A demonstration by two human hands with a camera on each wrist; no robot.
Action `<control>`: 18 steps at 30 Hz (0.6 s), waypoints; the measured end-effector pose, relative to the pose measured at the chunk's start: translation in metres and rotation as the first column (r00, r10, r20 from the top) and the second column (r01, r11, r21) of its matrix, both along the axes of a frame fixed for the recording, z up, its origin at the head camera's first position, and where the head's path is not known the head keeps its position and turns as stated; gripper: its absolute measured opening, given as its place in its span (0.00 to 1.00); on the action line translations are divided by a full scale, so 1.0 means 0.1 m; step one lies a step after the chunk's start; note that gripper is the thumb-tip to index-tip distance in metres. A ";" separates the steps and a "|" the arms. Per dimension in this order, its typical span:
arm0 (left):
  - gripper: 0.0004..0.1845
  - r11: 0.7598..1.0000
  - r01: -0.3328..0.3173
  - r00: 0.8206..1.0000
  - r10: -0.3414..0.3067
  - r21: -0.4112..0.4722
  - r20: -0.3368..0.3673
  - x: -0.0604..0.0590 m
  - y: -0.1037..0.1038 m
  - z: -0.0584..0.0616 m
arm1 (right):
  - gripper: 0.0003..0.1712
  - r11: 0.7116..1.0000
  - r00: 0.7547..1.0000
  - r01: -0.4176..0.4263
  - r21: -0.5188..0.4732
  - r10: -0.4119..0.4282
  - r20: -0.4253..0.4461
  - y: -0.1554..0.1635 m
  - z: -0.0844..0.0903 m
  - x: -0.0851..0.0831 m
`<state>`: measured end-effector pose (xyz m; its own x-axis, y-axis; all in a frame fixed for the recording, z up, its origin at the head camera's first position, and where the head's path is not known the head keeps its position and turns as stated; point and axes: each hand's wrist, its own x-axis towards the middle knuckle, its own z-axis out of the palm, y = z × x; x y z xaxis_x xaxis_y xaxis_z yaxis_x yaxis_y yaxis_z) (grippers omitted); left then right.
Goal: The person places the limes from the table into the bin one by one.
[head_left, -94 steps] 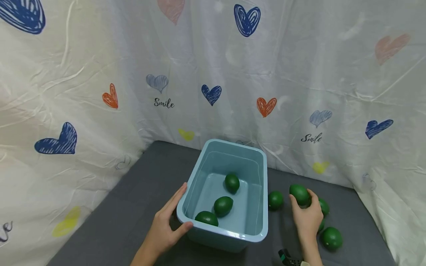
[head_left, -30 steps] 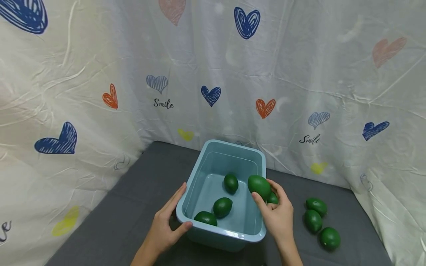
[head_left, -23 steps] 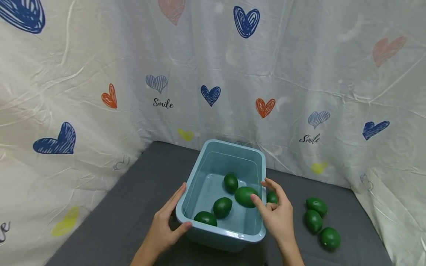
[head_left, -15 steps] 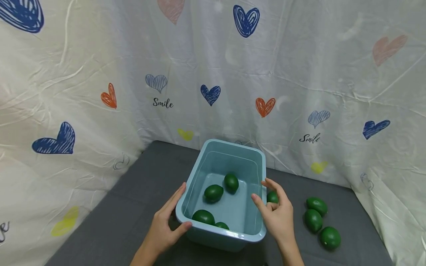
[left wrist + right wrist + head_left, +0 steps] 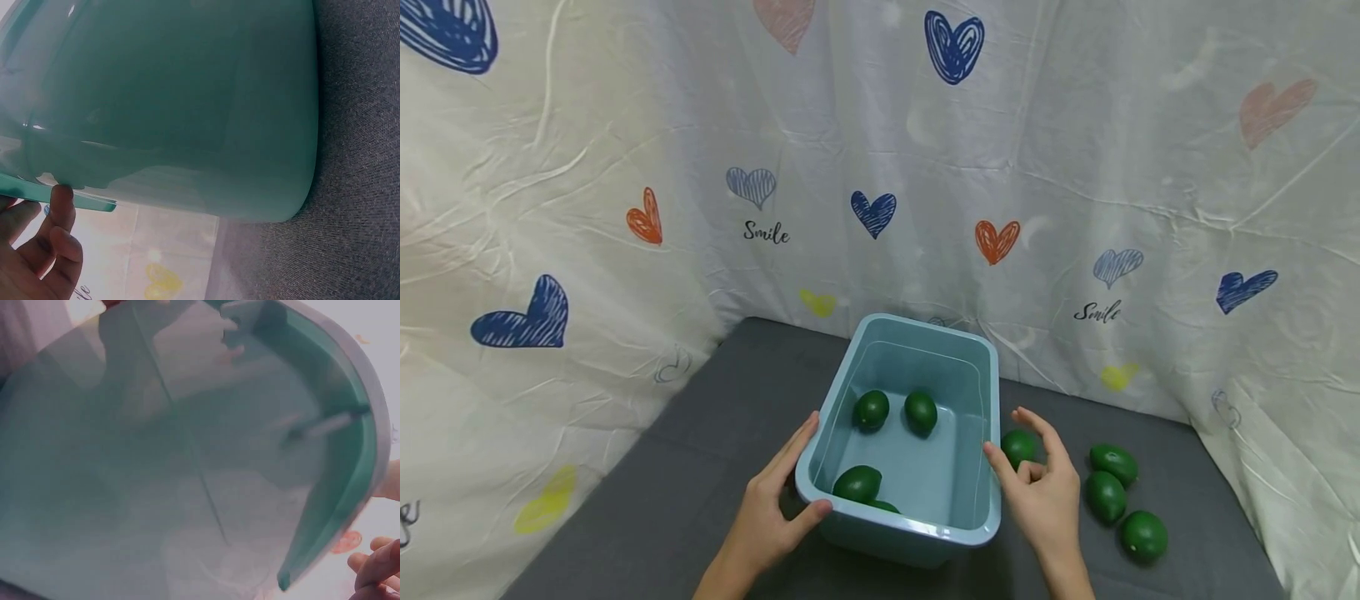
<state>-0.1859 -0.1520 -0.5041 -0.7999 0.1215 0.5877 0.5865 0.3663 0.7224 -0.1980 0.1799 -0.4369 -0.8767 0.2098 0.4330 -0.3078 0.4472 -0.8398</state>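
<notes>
Left hand (image 5: 767,510) grips the near left corner of a blue tub (image 5: 922,527) in the head view, its fingers along the outer wall and its thumb on the rim. Right hand (image 5: 1047,498) holds nothing; its thumb and forefinger stand apart, the other fingers bent, and the thumb is at the tub's right rim (whether they touch, I cannot tell). Inside the tub, between the two hands, are four green fruits: two (image 5: 921,413) side by side beyond the left thumb, and two closer to that thumb (one mostly hidden by the near rim). Just past the right hand's fingers, beside the tub, sits a single fruit (image 5: 1017,448). Three more fruits (image 5: 1106,498) lie close together to the right of that hand, on the grey tabletop (image 5: 700,483). Beyond both hands hangs a white curtain (image 5: 1060,167) printed with hearts.

From the left wrist, the tub's outer wall fills most of the view, and a fingertip of the left hand touches it under the lip.

From the right wrist, the tub's wall spreads beside the right hand, whose bent fingers (image 5: 380,565) show at the edge, outside the rim.
</notes>
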 end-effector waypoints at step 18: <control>0.50 1.000 0.001 1.000 -0.002 -0.001 -0.009 0.00 0.01 0.02 | 0.35 0.982 0.971 0.177 0.071 -0.186 0.153 0.46 -0.20 0.13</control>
